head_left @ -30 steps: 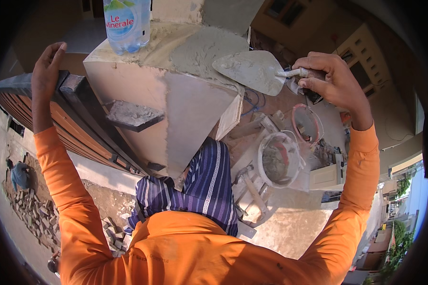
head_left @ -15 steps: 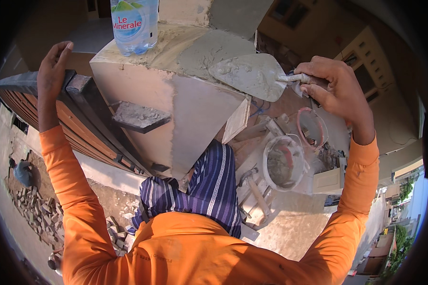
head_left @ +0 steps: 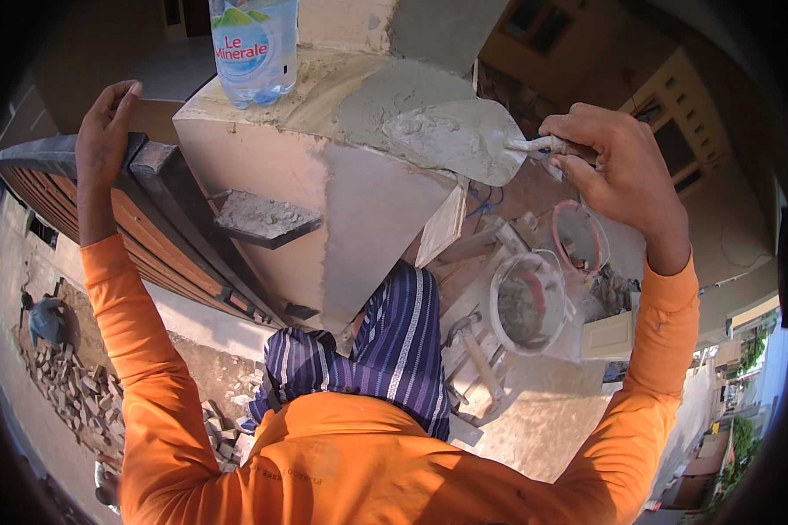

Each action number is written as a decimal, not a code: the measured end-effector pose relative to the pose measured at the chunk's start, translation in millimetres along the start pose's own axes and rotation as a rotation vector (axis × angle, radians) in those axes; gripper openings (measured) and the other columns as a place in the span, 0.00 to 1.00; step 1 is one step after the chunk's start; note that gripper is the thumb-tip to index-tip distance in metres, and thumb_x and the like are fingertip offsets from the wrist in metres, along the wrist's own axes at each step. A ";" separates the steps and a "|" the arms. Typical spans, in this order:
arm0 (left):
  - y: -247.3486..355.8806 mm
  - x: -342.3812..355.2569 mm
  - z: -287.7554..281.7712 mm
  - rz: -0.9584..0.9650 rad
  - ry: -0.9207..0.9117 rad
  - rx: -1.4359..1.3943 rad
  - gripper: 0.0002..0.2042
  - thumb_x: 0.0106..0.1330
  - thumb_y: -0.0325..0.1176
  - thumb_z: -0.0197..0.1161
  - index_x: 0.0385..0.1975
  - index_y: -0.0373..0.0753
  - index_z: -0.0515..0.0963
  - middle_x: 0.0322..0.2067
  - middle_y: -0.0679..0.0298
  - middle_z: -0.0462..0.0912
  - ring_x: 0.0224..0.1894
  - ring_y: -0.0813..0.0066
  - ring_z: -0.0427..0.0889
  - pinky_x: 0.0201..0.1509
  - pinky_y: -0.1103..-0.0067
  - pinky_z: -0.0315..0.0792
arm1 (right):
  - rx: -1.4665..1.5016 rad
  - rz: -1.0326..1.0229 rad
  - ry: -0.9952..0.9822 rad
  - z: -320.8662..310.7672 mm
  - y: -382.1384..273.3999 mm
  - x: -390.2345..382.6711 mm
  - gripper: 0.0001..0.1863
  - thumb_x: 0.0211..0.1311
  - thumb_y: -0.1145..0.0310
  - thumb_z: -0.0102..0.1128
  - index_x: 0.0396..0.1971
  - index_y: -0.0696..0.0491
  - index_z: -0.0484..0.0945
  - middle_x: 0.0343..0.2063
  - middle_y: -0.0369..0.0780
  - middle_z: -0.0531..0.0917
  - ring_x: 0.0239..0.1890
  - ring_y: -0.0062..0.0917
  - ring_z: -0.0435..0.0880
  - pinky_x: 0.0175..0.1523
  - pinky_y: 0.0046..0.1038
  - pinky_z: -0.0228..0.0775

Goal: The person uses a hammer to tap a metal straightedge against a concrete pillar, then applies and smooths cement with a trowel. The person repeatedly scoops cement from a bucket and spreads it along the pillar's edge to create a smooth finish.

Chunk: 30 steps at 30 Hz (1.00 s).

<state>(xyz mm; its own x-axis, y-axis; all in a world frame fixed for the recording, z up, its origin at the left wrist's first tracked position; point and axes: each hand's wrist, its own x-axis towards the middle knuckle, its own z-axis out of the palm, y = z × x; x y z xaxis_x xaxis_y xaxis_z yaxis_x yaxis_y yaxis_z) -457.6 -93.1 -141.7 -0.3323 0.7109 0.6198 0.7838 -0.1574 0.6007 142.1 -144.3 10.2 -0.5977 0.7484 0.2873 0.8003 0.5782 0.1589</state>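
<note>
My right hand (head_left: 615,162) grips the handle of a trowel (head_left: 442,140). Its blade, loaded with wet grey mortar, lies over the mortar-covered top edge (head_left: 368,101) of a plastered pillar (head_left: 263,162). My left hand (head_left: 107,131) is raised beside the pillar, above a dark gate (head_left: 164,184), with fingers curled together; I cannot make out whether they hold anything. A plastic water bottle (head_left: 249,66) stands upright on the pillar top, left of the mortar. A dark ledge (head_left: 267,219) with dried mortar juts from the pillar's side.
Below at right are two buckets (head_left: 527,306) (head_left: 580,236) and wooden pieces (head_left: 477,359). A pale board (head_left: 440,223) hangs at the pillar's corner. At lower left a crouching person (head_left: 45,319) is near broken paving pieces (head_left: 83,385). My striped-clothed legs (head_left: 385,350) are below.
The view has shifted, so the scene sits slightly right and lower. The trowel blade has moved left relative to the pillar, farther onto its top edge, still in my right hand.
</note>
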 end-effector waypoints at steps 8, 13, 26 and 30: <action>1.6 -2.8 1.1 -0.035 0.001 -0.014 0.23 0.81 0.53 0.66 0.60 0.39 0.87 0.49 0.61 0.91 0.54 0.73 0.88 0.66 0.75 0.75 | 0.098 0.066 0.042 -6.1 -7.8 18.5 0.16 0.57 0.72 0.67 0.46 0.56 0.91 0.37 0.44 0.89 0.41 0.46 0.88 0.47 0.41 0.80; 3.1 -2.4 1.6 -0.018 0.016 0.020 0.23 0.80 0.53 0.66 0.61 0.40 0.87 0.49 0.61 0.92 0.55 0.71 0.88 0.66 0.75 0.76 | -0.009 -0.053 -0.014 -4.8 -22.8 28.7 0.16 0.57 0.72 0.67 0.46 0.56 0.91 0.38 0.44 0.89 0.41 0.45 0.89 0.49 0.42 0.81; 6.3 -2.7 1.0 -0.021 0.003 -0.021 0.24 0.81 0.53 0.66 0.61 0.39 0.87 0.49 0.60 0.92 0.55 0.72 0.88 0.66 0.75 0.76 | -0.085 -0.126 0.059 2.4 -26.4 38.6 0.16 0.58 0.71 0.65 0.46 0.56 0.91 0.38 0.45 0.90 0.44 0.46 0.89 0.50 0.44 0.82; 8.9 -5.7 -0.2 -0.019 0.018 0.050 0.24 0.81 0.53 0.66 0.61 0.39 0.87 0.51 0.59 0.92 0.56 0.70 0.88 0.67 0.73 0.76 | -0.196 -0.032 0.126 -1.7 -17.8 34.1 0.17 0.56 0.71 0.65 0.46 0.57 0.90 0.37 0.46 0.89 0.41 0.47 0.88 0.47 0.42 0.80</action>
<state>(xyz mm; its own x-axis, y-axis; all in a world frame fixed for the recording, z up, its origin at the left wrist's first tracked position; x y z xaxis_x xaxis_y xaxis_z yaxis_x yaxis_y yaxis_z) -448.8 -98.6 -139.8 -0.3567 0.7009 0.6177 0.8023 -0.1090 0.5869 107.5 -129.6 18.8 -0.6225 0.6768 0.3930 0.7820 0.5179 0.3468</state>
